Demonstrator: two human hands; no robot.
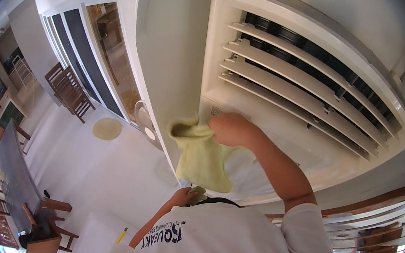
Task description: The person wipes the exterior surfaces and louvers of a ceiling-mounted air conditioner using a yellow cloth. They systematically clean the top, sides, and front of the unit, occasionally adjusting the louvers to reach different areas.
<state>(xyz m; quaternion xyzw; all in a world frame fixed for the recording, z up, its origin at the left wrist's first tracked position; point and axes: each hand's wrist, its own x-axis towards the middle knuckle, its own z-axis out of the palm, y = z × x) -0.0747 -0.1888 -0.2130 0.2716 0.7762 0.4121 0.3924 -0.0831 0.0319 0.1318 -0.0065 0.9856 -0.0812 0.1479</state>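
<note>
My right hand is closed on a pale yellow-green cloth, which hangs down in folds beside the wall corner. Just past this hand is the lower part of a white casing, with a small printed label on it. Above and to the right of the hand, the casing holds several long white louvre slats with dark gaps between them. Low at my chest, my left hand grips a bunched greenish cloth.
A white pedestal or wall fan stands behind the wall edge. At the left are stacked wooden chairs, a round mat and a long dark table. Curved railing bars run at the lower right.
</note>
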